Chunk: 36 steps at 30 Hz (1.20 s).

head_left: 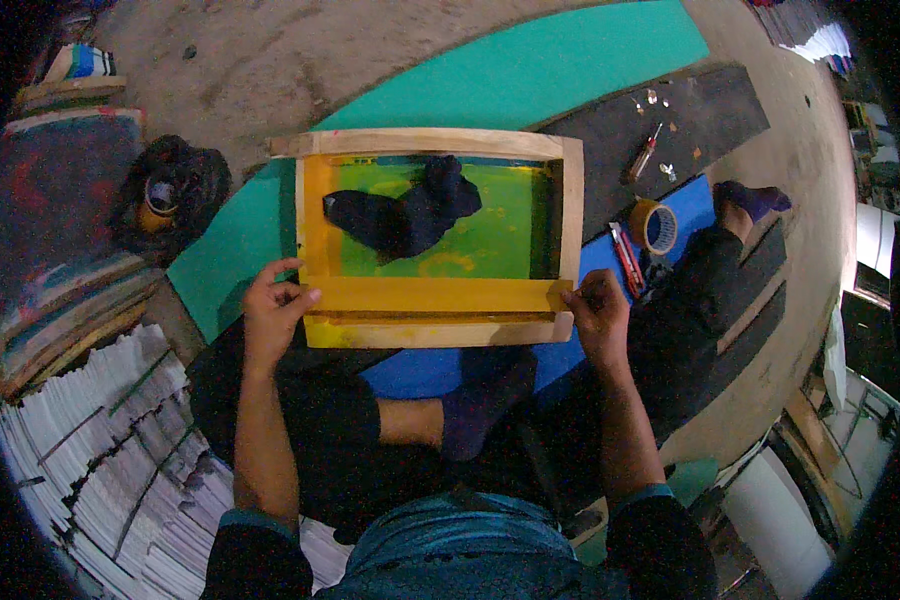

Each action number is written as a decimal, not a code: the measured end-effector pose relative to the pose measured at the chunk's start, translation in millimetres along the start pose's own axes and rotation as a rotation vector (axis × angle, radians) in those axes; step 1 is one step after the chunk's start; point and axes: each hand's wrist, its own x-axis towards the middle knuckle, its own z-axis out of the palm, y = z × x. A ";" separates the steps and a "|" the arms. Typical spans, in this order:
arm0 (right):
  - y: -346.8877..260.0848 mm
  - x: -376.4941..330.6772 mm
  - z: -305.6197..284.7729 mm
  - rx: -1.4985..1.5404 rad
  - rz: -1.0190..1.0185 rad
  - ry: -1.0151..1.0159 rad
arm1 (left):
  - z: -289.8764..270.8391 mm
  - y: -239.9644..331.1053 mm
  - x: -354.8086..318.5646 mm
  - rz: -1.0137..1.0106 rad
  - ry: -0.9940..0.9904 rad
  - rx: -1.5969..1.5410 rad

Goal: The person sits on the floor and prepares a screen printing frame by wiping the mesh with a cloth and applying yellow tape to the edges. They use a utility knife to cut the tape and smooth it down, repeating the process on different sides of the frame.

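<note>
A wooden screen-printing frame [425,143] lies in front of me, its green mesh [505,225] stained yellow. Across the near part of the mesh runs a strip of yellow-brown tape [435,295]. My left hand [273,312] pinches the strip's left end at the frame's left side. At the other end, the thumb and fingers of my right hand [600,310] are closed on the tape near the right rail. A crumpled dark cloth [405,220] rests on the mesh, touched by neither hand. Whether the strip is stuck down, I cannot tell.
Right of the frame lie a tape roll [654,227], a red utility knife [627,260] and a screwdriver [646,152]. A black bag with a jar [160,195] stands at left. Stacked paper [110,450] fills the lower left. My stretched leg [685,285] borders the right.
</note>
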 end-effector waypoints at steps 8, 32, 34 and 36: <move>4.5 0.1 -5.8 -0.044 0.073 -0.142 | -7.8 -17.0 -1.2 0.260 -0.037 0.124; 4.6 -0.2 -10.7 -0.339 -0.118 -0.234 | -13.2 -6.6 4.0 0.266 -0.312 0.407; 12.6 -1.0 -12.9 -0.431 -0.123 -0.243 | -9.5 -6.8 5.2 0.310 -0.355 0.469; 23.2 -1.6 -13.0 -0.459 -0.037 -0.261 | -12.2 -15.5 3.6 0.378 -0.358 0.527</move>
